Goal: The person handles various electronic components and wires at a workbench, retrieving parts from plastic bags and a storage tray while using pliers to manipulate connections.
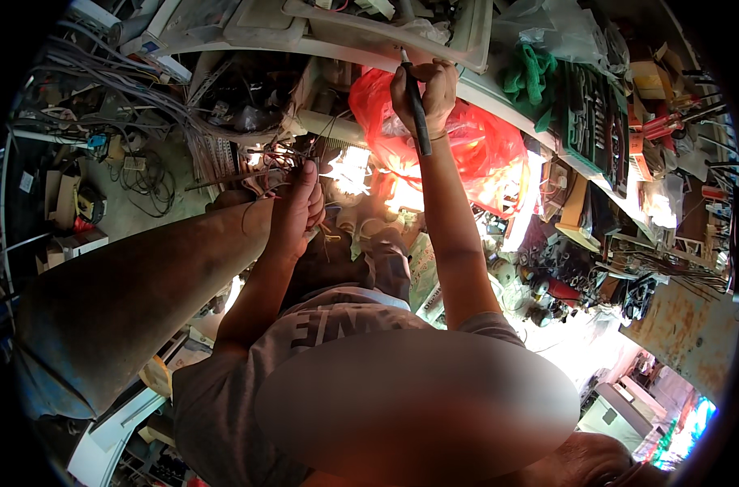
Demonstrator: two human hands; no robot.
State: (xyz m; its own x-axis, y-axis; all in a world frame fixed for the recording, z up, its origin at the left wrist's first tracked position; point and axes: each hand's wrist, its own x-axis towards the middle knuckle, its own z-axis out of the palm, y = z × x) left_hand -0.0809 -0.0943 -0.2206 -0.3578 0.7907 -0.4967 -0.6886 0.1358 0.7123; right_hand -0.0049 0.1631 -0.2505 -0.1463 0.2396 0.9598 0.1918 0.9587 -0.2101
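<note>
Loose thin wires (292,154), some red, are gripped in my left hand (303,199), its thumb pointing up and fingers curled. My right hand (430,97) grips a black pen-shaped tool (420,122) with a pale tip upward, just below the edge of a translucent plastic tray (471,49). Beneath that hand lies a crumpled red plastic bag (491,142). Below and between my hands, my lower body and feet show partly in shadow.
A thick brown shape (134,300), unclear what, runs diagonally at left. Grey cables (118,73) and cluttered boxes fill the left. On the right are green netting (524,77), a dark tool case (592,130), red-handled tools and piled parts (548,292).
</note>
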